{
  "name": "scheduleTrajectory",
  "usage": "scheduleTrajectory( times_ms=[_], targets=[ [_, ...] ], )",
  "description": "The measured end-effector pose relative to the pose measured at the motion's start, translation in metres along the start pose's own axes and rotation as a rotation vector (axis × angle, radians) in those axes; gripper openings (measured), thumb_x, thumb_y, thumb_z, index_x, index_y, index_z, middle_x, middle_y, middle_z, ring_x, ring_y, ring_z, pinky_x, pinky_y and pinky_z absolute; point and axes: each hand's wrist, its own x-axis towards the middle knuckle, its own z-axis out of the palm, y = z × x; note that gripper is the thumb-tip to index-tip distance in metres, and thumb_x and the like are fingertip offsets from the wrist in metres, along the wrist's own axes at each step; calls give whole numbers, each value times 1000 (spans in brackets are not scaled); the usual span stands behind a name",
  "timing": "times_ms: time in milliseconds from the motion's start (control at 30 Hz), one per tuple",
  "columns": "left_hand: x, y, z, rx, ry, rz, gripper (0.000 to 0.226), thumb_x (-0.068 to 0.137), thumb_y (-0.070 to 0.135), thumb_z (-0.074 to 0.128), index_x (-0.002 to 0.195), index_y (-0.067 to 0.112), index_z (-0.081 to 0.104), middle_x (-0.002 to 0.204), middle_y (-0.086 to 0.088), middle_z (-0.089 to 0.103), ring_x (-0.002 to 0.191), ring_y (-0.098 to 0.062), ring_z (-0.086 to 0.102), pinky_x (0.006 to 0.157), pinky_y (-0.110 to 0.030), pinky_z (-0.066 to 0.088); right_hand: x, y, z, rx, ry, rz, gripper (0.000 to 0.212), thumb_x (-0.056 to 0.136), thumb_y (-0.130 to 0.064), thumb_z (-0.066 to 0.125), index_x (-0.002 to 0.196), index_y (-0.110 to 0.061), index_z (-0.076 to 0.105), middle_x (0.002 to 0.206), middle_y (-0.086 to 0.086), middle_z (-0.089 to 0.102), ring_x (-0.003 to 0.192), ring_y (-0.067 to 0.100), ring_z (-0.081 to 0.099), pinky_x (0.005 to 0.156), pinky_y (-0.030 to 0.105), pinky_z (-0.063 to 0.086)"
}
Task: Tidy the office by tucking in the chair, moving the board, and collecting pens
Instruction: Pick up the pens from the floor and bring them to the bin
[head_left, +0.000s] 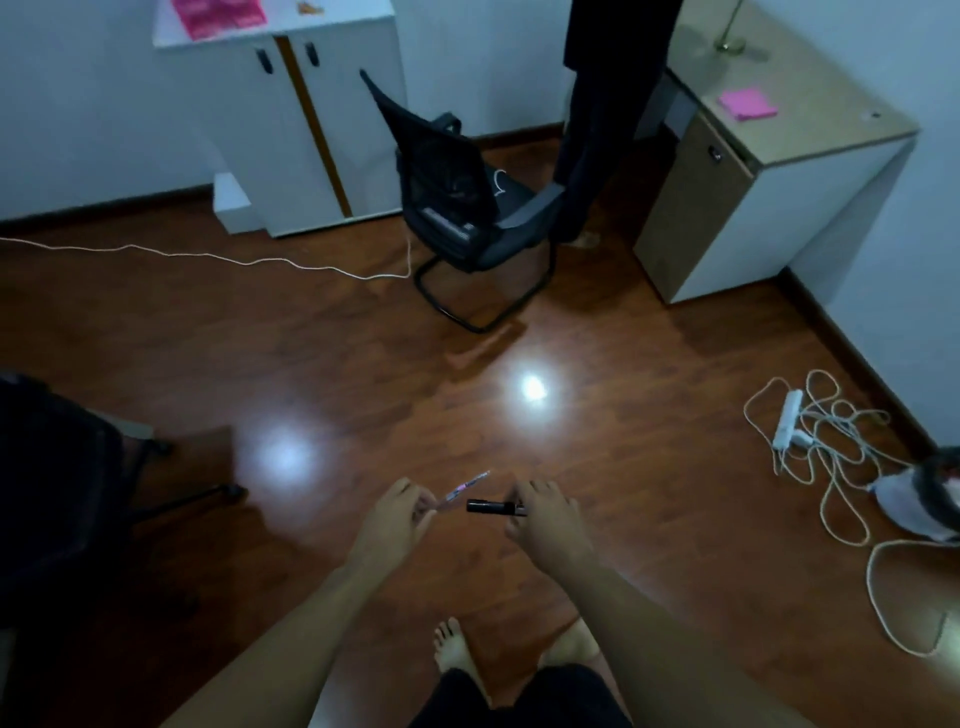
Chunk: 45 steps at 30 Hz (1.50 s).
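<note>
My left hand (399, 514) pinches the end of a thin clear pen with a pink barrel (464, 489), which points up and to the right. My right hand (545, 515) grips a thick black marker (491, 507) that sticks out to the left. Both hands hover above the wooden floor, a short gap between the two pens. A black mesh chair (467, 197) on a sled base stands away from the desk, at the back centre. The board is not recognisable in this view.
A white cabinet (291, 130) with pink papers stands at the back left. A tan desk (769, 119) with a pink notepad (748, 103) is at the back right. A power strip with tangled cables (810, 431) lies on the right. Another dark chair (62, 499) is at my left; a thin cord (208, 255) crosses the floor.
</note>
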Motion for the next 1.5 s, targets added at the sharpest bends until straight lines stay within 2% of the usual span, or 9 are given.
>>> scheduleTrajectory(
  times_ms=[200,333,500,667,867,967,1033,1167,1500],
  targets=[
    [-30,-93,-21,-58,122,-69,15,103,22,65,115,20,74,117,-3,67,108,-24,66,85,-26,44,8,-93,1,-22,-34,-172,30,93,-35,65,124,-32,62,126,-3,65,122,28,61,96,38,47],
    [-60,-149,-44,-112,237,-111,9,99,21,71,107,22,75,103,1,67,85,-9,59,71,-14,37,13,-158,6,0,-51,-275,26,98,-32,65,123,-27,62,124,0,68,119,28,64,96,38,52],
    [-105,-210,-66,-163,398,-197,6,97,20,74,102,16,76,99,1,61,84,-20,63,79,-38,54,16,-237,23,-31,-126,-420,24,99,-30,65,122,-25,62,121,0,67,116,26,63,100,41,54],
    [-149,-257,-75,-215,495,-325,13,101,25,69,107,15,75,109,-1,63,95,-20,66,88,-41,57,17,-307,53,-29,-203,-574,20,96,-26,68,116,-25,65,118,0,67,115,25,62,98,46,53],
    [-217,-309,-77,-372,657,-525,13,101,29,68,108,21,76,105,8,61,90,-8,66,85,-33,60,16,-391,101,-31,-369,-728,13,96,-24,72,108,-26,66,104,-5,70,96,17,67,81,44,57],
    [-247,-338,-74,-439,708,-641,7,101,33,66,102,33,73,101,18,58,88,-2,64,80,-24,58,18,-439,126,-73,-419,-823,10,98,-32,72,104,-34,64,93,-13,67,79,3,63,60,21,42],
    [-263,-357,-76,-467,756,-716,8,100,32,67,98,38,72,99,19,57,85,-1,63,75,-18,53,18,-471,141,-90,-462,-880,11,98,-35,72,103,-35,62,90,-15,66,76,1,62,59,17,39],
    [-292,-391,-87,-489,863,-862,9,97,27,72,97,36,74,98,19,58,86,1,63,76,-17,53,19,-534,169,-131,-551,-957,12,98,-35,72,106,-32,63,95,-8,71,82,11,70,70,34,57],
    [-342,-448,-116,-571,1014,-1121,12,97,23,75,100,35,74,100,18,61,89,0,65,75,-16,54,22,-672,223,-201,-689,-1066,15,98,-40,74,104,-32,62,90,-10,71,79,4,68,62,20,49]
  ],
)
